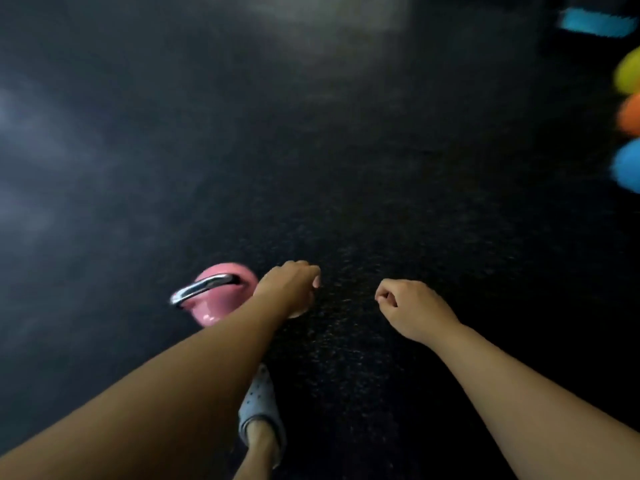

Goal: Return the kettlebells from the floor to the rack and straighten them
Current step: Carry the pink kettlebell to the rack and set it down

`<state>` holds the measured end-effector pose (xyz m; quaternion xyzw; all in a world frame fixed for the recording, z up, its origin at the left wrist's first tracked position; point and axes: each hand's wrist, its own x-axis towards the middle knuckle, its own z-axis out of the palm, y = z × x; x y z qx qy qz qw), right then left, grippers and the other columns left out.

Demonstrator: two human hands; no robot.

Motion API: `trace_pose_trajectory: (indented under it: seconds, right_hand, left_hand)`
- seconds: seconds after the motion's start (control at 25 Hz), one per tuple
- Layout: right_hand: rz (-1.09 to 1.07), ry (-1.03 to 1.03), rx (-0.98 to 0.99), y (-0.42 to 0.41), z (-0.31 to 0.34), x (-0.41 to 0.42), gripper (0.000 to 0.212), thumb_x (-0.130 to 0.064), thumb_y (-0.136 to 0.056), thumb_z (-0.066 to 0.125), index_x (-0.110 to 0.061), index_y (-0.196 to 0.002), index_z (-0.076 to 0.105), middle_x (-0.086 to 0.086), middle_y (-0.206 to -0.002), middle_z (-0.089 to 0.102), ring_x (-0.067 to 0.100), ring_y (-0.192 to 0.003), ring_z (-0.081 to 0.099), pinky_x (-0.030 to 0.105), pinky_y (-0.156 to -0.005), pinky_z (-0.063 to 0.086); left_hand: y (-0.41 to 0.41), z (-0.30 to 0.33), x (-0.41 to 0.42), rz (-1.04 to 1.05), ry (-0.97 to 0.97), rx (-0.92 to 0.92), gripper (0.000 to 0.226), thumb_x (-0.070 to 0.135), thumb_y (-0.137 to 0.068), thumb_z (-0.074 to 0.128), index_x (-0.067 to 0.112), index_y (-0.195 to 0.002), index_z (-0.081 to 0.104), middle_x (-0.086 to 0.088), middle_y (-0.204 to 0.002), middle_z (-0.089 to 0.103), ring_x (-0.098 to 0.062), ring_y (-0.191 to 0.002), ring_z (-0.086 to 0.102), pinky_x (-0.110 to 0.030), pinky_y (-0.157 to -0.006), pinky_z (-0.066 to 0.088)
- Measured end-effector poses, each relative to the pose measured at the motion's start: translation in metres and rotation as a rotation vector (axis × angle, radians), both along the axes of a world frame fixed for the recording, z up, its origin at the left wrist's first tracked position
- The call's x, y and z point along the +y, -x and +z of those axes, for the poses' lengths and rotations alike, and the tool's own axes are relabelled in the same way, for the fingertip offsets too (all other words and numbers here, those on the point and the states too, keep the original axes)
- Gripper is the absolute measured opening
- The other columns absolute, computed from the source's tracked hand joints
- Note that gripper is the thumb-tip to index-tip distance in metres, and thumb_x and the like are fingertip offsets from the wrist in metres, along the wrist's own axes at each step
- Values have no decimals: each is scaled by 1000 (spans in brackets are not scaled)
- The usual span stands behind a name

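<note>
One grey clog (258,400) shows beneath the left forearm. Left grip (289,289) and right grip (405,306) hang apart, loosely curled, empty. One pink kettlebell (214,306) sits on the floor (346,168) beside the left grip. Open floor lies beyond, with three blurred coloured shapes (630,114) at the right edge.

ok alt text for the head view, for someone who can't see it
A pink kettlebell with a chrome handle sits on a dark speckled floor beside the person's left hand; that hand and the right hand are loosely curled and empty. Blurred yellow, orange and blue shapes line the right edge.
</note>
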<state>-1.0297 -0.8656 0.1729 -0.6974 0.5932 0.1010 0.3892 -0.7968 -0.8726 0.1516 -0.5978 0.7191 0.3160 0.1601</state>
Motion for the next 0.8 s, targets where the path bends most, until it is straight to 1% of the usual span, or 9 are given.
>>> trace_pose_trajectory:
  seconds: [0.16, 0.28, 0.36, 0.44, 0.52, 0.6, 0.64, 0.72, 0.8]
  right_hand:
    - [119, 23, -40, -148, -28, -28, 16, -29, -95, 47, -26, -93, 63, -6, -87, 64, 17, -81, 60, 40, -73, 54]
    - [222, 28, -57, -250, -63, -35, 14, -29, -91, 52, -26, -94, 65, -4, -92, 67, 21, -87, 62, 39, -78, 52]
    - [284, 25, -70, -303, -96, -33, 15, -26, -87, 55, -24, -99, 64, 0, -97, 65, 25, -93, 62, 40, -82, 51]
    - [376, 61, -47, -342, -132, -28, 27, -25, -84, 58, -21, -111, 57, 5, -108, 57, 29, -102, 56, 44, -87, 49]
    - [455, 115, 34, -365, -163, -26, 38, -23, -83, 60, -18, -119, 48, 9, -118, 47, 32, -108, 49, 47, -90, 46]
    - [501, 121, 96, -378, -195, -26, 36, -24, -85, 60, -17, -118, 46, 9, -119, 46, 32, -109, 47, 46, -89, 45]
    - [516, 118, 106, -379, -205, -28, 30, -26, -87, 59, -17, -113, 48, 9, -116, 48, 32, -107, 47, 45, -86, 45]
    - [490, 88, 85, -378, -221, -34, 15, -32, -87, 60, -22, -93, 51, 7, -102, 52, 31, -97, 52, 40, -76, 46]
    - [472, 27, 57, -376, -226, -37, 20, -33, -82, 66, -24, -76, 50, 7, -90, 57, 29, -84, 57, 34, -67, 42]
  left_hand:
    - [-138, -25, 12, 230, 65, -49, 29, 19, -87, 54, 23, -115, 60, -7, -123, 58, -30, -118, 54, -43, -95, 46]
    - [-227, -57, 33, 409, 77, -105, 43, 19, -85, 59, 22, -127, 51, -5, -127, 51, -29, -120, 49, -44, -95, 43]
    - [-269, -87, 55, 502, 67, -132, 56, 21, -82, 64, 22, -134, 44, -4, -131, 47, -27, -122, 46, -44, -97, 43]
    - [-297, -118, 73, 573, 56, -137, 63, 27, -81, 66, 22, -138, 39, -3, -133, 46, -27, -123, 45, -45, -98, 43]
    - [-311, -144, 77, 577, 48, -111, 64, 31, -81, 67, 22, -138, 39, -2, -133, 47, -26, -123, 45, -46, -100, 43]
    - [-318, -174, 68, 519, 32, -80, 52, 35, -82, 68, 22, -128, 48, -1, -127, 52, -26, -117, 48, -45, -95, 45]
    - [-317, -184, 61, 472, 16, -64, 42, 37, -82, 68, 21, -118, 54, -3, -120, 56, -26, -110, 51, -43, -89, 45]
    - [-316, -197, 49, 410, -51, -17, 25, 37, -83, 70, 20, -98, 59, -6, -103, 63, -26, -93, 57, -39, -76, 47]
    - [-315, -201, 48, 355, -92, 29, 15, 28, -81, 71, 20, -92, 64, -4, -90, 66, -24, -83, 62, -37, -72, 52]
